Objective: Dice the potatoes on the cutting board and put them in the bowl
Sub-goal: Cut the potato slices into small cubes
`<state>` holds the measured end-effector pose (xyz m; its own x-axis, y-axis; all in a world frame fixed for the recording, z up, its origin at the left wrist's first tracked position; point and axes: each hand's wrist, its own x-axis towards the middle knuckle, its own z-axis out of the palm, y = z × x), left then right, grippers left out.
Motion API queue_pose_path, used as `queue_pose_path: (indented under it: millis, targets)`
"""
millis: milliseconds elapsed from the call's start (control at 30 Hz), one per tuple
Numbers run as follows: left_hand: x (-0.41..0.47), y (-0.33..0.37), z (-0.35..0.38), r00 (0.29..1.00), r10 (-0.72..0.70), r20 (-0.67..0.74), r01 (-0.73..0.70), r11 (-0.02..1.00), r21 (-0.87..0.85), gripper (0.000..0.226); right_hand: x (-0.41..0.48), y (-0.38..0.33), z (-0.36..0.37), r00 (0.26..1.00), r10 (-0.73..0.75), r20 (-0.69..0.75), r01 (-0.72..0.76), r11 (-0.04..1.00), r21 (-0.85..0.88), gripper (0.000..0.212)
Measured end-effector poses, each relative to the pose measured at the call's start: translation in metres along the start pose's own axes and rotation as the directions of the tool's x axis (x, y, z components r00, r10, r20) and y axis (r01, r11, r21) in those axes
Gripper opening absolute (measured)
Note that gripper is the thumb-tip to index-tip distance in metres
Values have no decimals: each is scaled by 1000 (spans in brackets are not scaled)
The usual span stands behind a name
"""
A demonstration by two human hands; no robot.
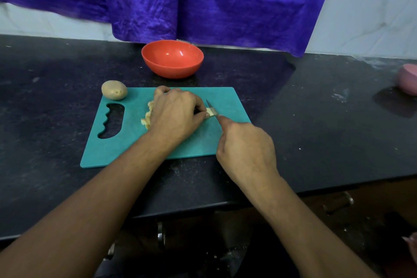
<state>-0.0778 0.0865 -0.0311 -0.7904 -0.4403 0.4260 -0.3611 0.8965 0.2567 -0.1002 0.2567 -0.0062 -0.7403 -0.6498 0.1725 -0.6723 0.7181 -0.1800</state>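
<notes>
Dicing potato strip point(210, 111) on cutting board point(126, 149) | left hand point(173, 113) pinches strip, closed on it | right hand point(247, 151) wrapped round knife point(211, 108), blade across strip just right of left grip | strip long axis crosswise to blade | bowl point(172, 58) beyond both grips

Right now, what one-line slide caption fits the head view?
Mid-dice: left hand pins a potato strip on the teal cutting board, right hand works the knife, orange bowl empty behind.

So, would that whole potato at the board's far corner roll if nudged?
Probably: the whole potato is rounded and sits at the cutting board corner, so a nudge could roll it. Its skin looks dry, likely easy to grip.
</notes>
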Motion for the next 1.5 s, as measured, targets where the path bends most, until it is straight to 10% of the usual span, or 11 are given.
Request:
queue_pose_path:
  millis: [1500]
  targets:
    - [-7,-3,-2,999,34,4,-34,999,18,20,-12,6,-24,996,0,-86,6,998,63,46]
